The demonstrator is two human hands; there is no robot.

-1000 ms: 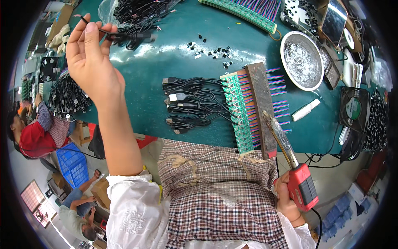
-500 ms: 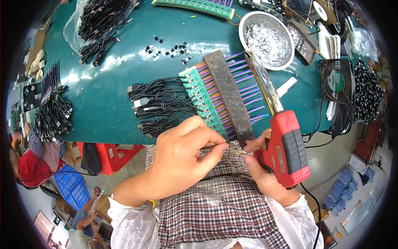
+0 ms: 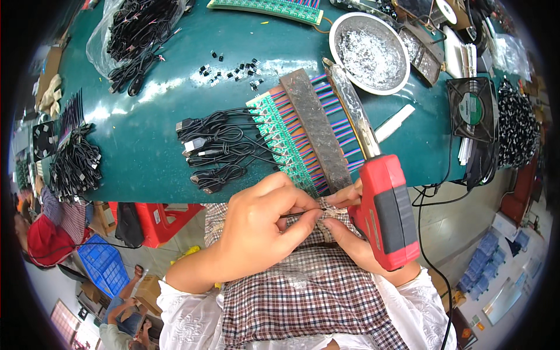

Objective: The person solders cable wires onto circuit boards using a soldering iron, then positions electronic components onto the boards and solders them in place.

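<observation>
Head view: pinching black wire (image 3: 294, 214) w/ L hand (image 3: 254, 219), thumb + index closed on it, no visible gap; holding it just on near side of table edge, over checked apron (image 3: 291, 291). Gripping red soldering iron (image 3: 388, 216) in R hand (image 3: 361, 251), fingers partly hidden by handle; R thumb + index close to L fingertips, can't tell if touching wire. Pointing iron shaft far + slightly L, tip nr L rim of metal bowl (image 3: 385, 87) w/ silvery scraps inside. Just beyond hands, on green table (image 3: 146, 157): green PCB (image 3: 280, 140), w/ coiled black USB cables (image 3: 216, 140) off its L edge, coloured wires (image 3: 340, 123) out to R, dark bar (image 3: 315, 129) laid across them. White strip (image 3: 395, 123) R of iron; fan (image 3: 471, 108) farther R. On far side: small black parts (image 3: 214, 55) loose L of bowl, bagged black cables (image 3: 134, 35) at far L, second PCB (image 3: 265, 9) at far middle. Below table to L: red stool (image 3: 157, 224), blue crate (image 3: 104, 262).
</observation>
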